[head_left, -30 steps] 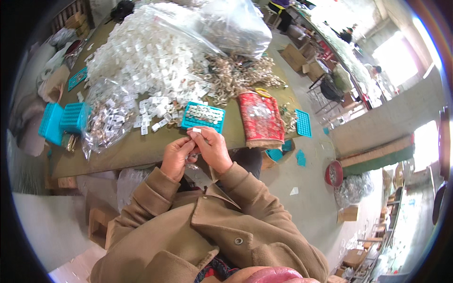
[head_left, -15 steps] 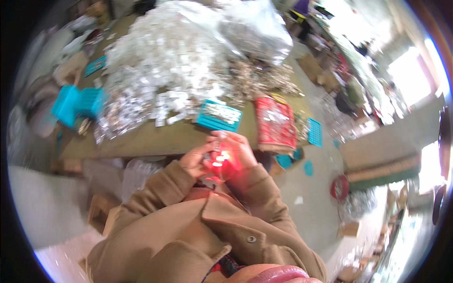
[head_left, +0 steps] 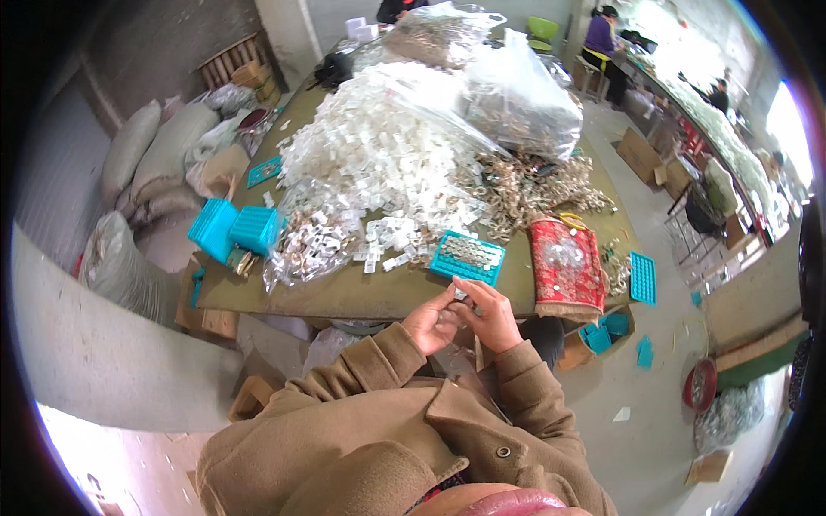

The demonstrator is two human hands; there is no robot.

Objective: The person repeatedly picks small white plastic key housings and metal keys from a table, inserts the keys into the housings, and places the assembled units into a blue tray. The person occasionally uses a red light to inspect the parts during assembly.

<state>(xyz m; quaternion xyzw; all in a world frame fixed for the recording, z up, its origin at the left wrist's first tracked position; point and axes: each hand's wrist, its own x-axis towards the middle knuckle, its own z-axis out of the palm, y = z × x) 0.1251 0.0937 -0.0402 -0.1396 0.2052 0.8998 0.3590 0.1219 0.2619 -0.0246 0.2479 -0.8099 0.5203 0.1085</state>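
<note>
From the head view, a small pale piece (head_left: 459, 295), too tiny to make out clearly, sits pinched between the fingertips of the left hand (head_left: 433, 321) and right hand (head_left: 489, 316), both closed on it at the near edge of the surface (head_left: 344, 292). Just beyond lies a teal tray (head_left: 467, 257) filled with small pieces. A red patterned mat (head_left: 565, 267) lies to its right, and a heap of white parts (head_left: 379, 159) and clear plastic bags (head_left: 516, 99) crowd the far side.
</note>
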